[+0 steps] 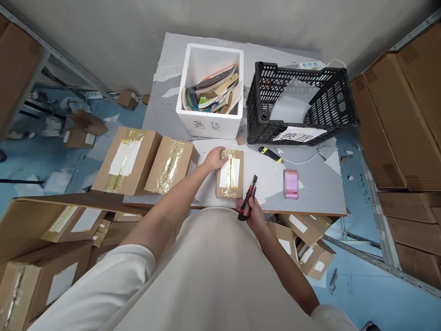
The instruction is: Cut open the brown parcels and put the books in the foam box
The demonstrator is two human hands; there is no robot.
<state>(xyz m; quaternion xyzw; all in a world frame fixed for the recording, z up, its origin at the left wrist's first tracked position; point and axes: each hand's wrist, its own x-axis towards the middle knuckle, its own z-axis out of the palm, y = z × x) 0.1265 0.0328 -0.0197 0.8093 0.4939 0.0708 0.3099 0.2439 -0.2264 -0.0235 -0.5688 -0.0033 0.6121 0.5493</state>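
Note:
A small cardboard box, sealed with shiny tape and bearing a white label, lies on the table in front of me. My left hand grips its far left corner, thumb over the top. In my right hand is a red and black utility knife, its tip pointing away from me. The fingertips of that hand are by the box's near right corner; whether they touch it I cannot tell. Left of the small box stand a taped medium box and a larger labelled box.
A white foam box of books and a black plastic crate holding a translucent sheet stand at the back of the table. A yellow and black cutter, a cable and a blurred pink item lie right. Boxes fill both sides below.

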